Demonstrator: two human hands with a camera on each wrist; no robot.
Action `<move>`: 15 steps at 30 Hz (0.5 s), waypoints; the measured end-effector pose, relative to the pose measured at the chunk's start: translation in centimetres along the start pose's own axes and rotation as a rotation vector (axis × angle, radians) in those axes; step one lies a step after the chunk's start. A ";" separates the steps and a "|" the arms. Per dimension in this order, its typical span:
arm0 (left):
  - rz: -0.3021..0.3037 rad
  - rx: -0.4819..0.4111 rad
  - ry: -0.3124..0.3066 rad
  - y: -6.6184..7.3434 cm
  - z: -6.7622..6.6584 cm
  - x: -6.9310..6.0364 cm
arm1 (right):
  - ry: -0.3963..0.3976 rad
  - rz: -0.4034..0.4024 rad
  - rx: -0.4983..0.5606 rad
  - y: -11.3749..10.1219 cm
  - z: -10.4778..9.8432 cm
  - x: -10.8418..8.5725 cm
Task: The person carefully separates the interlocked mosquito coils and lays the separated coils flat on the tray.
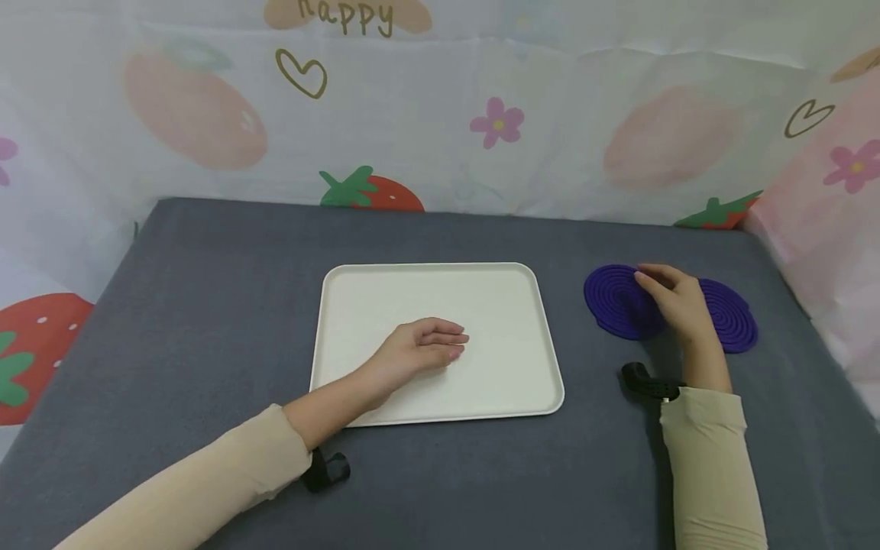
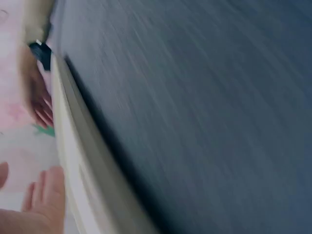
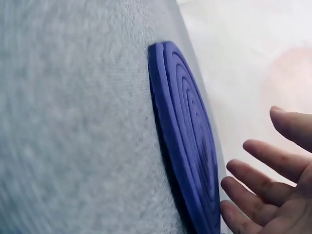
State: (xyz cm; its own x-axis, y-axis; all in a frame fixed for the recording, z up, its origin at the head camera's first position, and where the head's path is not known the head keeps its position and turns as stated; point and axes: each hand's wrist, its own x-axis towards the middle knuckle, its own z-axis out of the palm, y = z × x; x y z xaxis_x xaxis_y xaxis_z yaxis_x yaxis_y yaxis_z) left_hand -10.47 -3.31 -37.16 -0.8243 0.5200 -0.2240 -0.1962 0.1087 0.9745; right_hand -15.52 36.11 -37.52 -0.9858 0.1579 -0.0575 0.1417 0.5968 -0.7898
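Observation:
A cream rectangular tray (image 1: 502, 367) lies flat in the middle of the table. My left hand (image 1: 419, 350) is over it with the fingers nearly straight and holds nothing. On the right lie two round, purple mats with concentric ridges: a left mat (image 1: 615, 302) and a right mat (image 1: 734, 317). My right hand (image 1: 677, 302) is above them, where they come close together, and hides part of both. In the right wrist view its fingers (image 3: 263, 151) are spread beside a purple mat (image 3: 192, 126), with nothing between them. Whether any fingertip touches the mat I cannot tell.
A grey cloth (image 1: 227, 305) covers the table. Behind it hangs a white curtain (image 1: 426, 99) printed with strawberries, flowers and hearts, reaching down both sides. Black straps (image 1: 326, 470) sit at the wrists, below beige sleeves (image 1: 206, 477).

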 end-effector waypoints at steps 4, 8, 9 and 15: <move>0.002 -0.148 -0.011 -0.4 3.4 1.1 | 0.072 0.060 0.111 1.0 -0.8 -0.1; 0.007 -0.329 -0.043 -0.8 7.0 2.4 | 0.069 0.104 0.150 1.6 -1.3 -0.2; 0.005 -0.366 -0.049 -1.0 7.8 2.7 | 0.056 0.106 0.147 1.7 -1.3 -0.1; -0.035 -0.583 -0.033 -1.3 12.3 4.6 | -0.009 0.079 0.173 2.0 -1.6 0.0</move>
State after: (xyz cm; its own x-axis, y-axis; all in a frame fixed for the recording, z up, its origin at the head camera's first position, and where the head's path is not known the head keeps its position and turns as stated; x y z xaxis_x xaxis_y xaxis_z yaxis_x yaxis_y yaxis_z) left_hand -7.48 9.38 -39.34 -0.7966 0.5520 -0.2464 -0.4910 -0.3531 0.7964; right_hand -15.05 38.54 -38.10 -0.9731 0.1913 -0.1281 0.2016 0.4387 -0.8757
